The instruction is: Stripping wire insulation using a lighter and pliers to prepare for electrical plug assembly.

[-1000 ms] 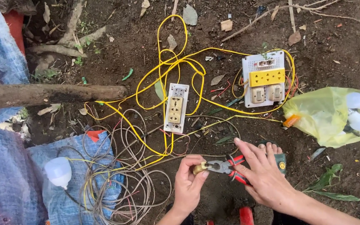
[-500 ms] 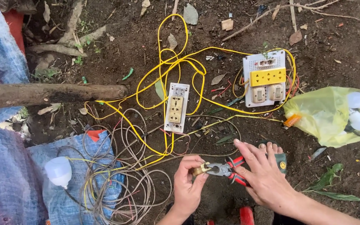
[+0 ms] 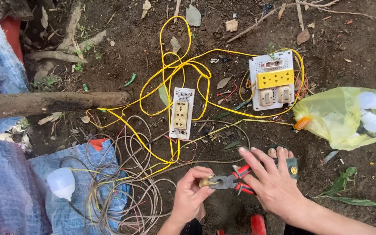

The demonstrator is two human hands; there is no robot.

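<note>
My right hand (image 3: pixel 271 182) grips red-handled pliers (image 3: pixel 229 180), jaws pointing left. My left hand (image 3: pixel 192 193) pinches a small brass-coloured piece (image 3: pixel 203 183) that sits in the plier jaws. Just above the hands lie yellow wires (image 3: pixel 170 78) looping across the dirt to a white socket strip (image 3: pixel 181 113) with tan outlets. A white board (image 3: pixel 274 80) with a yellow socket block and two switches lies further right.
A tangle of grey wire (image 3: pixel 118 191) and a white bulb (image 3: pixel 62 182) rest on blue tarp (image 3: pixel 5 182) at left. A log (image 3: pixel 48 102) lies across the left. A yellow bag (image 3: pixel 340 115) holding bulbs sits at right. Toes in a sandal (image 3: pixel 279 153) show behind my right hand.
The hands and pliers stay in almost the same place; my left fingers have shifted slightly on the brass piece at the jaws.
</note>
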